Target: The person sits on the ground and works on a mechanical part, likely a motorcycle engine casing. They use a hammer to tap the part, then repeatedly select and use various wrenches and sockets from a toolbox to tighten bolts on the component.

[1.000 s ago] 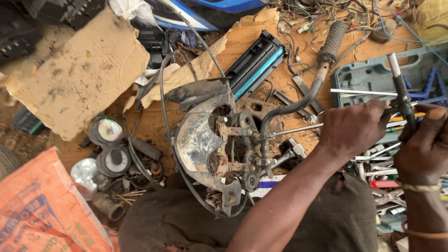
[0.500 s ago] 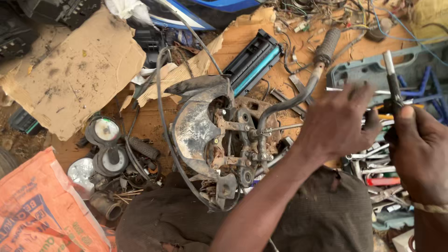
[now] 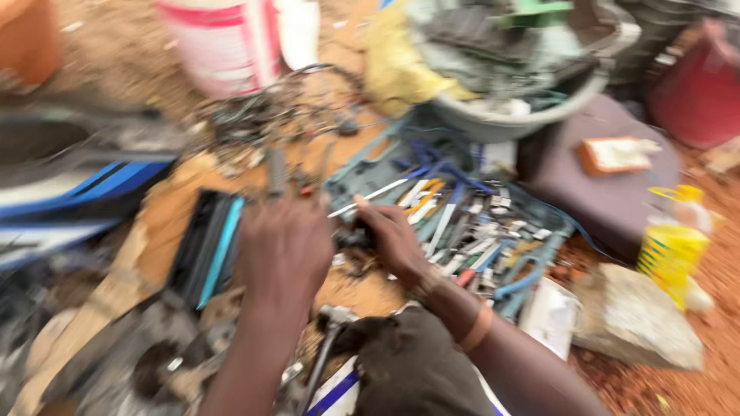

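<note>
The view is blurred by motion. My left hand shows its back and hovers over the ground just below a grey rubber handlebar grip; its fingers are hidden. My right hand, with a band on its wrist, is closed around the dark handle of a screwdriver. The thin metal shaft points up and to the right. Just to the right lies an open tool tray with several tools in it. A black cartridge with a teal stripe lies left of my left hand.
Behind the tray stand a grey basin full of scrap, a white and red bucket and tangled wires. At the right are a dark cushion, a yellow bottle and a stone. A blue and white panel lies left.
The view has swung from the rusty engine part towards the tool tray. Both hands have come together near the tray, the right one still holding its tool.
</note>
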